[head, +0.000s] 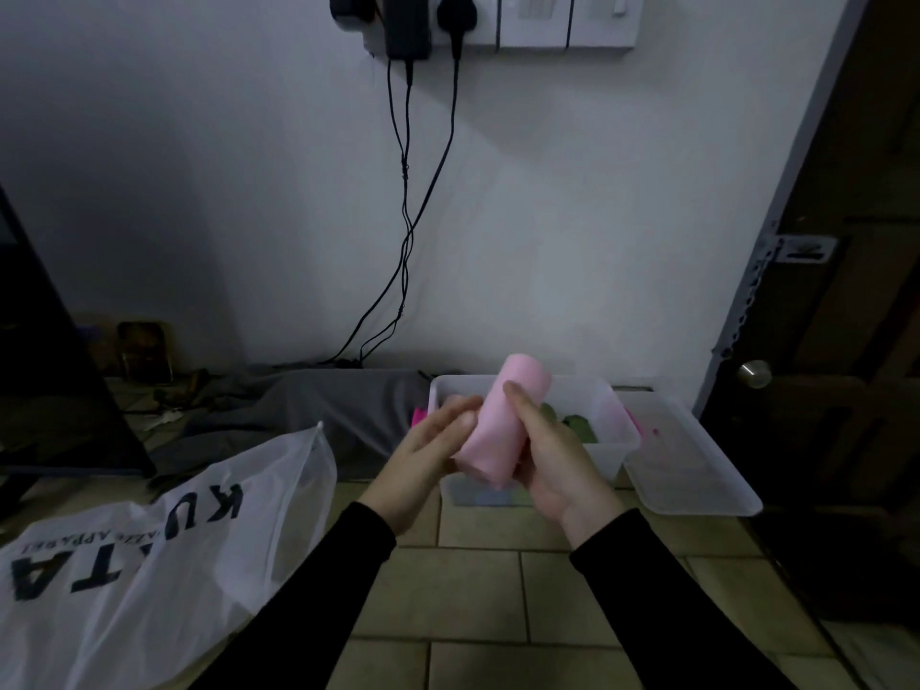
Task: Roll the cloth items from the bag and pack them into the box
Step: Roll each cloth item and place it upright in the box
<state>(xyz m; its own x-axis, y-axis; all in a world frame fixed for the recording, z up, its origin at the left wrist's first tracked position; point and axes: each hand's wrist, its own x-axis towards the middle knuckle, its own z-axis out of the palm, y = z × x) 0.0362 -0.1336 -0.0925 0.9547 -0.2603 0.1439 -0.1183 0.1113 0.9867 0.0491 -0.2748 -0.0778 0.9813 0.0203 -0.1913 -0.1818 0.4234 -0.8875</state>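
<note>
1. Head view: I hold a pink cloth roll [500, 423] above the clear box [615, 443]; my right hand [552, 463] curls round it, thumb on top, while my left hand [430, 453] lies flat against its side with the fingers straight.
2. Green rolls [577, 424] already lie in the box; the white bag [164, 545] sits well to the left, the lid [692, 470] just right.
3. Rolling looks finished. Next, I judge, comes lowering the roll beside the green ones without letting it unwind.

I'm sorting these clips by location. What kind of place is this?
Probably a room in a home, at floor level: a tiled floor, wall sockets with chargers plugged in, a wooden door with a round knob, and a grey cloth against the wall.
</note>
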